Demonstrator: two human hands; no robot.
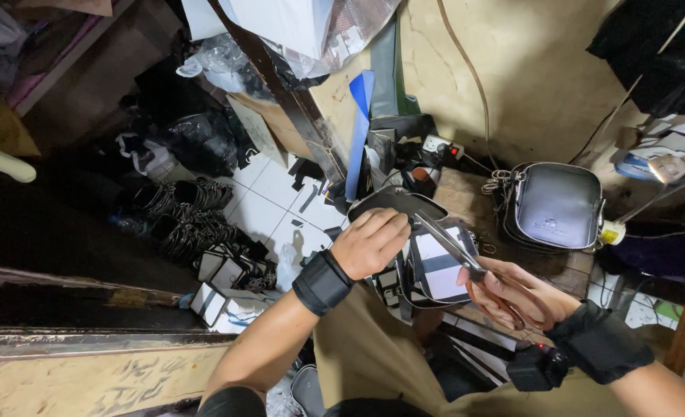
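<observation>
Right now the left hand point(371, 241) is gripping the top edge of a small dark bag point(423, 259), fingers curled over its rim and pinching it, apparently to hold the opening steady and taut. The right hand point(512, 293) is closed around the handles of a pair of scissors point(450, 241), fingers wrapped through and over them, and is angling the long blades up and leftward so the tips are meeting the bag's rim just beside the left fingers. Whether the blades are parted or shut at the tips is hard to tell. The bag is sitting between the two hands, tilted toward the camera so that its pale inner panel with a dark band is facing up, which is probably why it is being held open this way.

Both wrists are wearing black wristbands. Just beyond the right hand, a finished black leather pouch point(556, 205) with a metal chain is resting on a worn wooden bench point(466, 193), well apart from the scissors. Farther out past the left hand, a heap of dark straps and buckles point(192, 220) is lying on the white tiled floor point(273, 193), near small pale boxes point(223, 289).
</observation>
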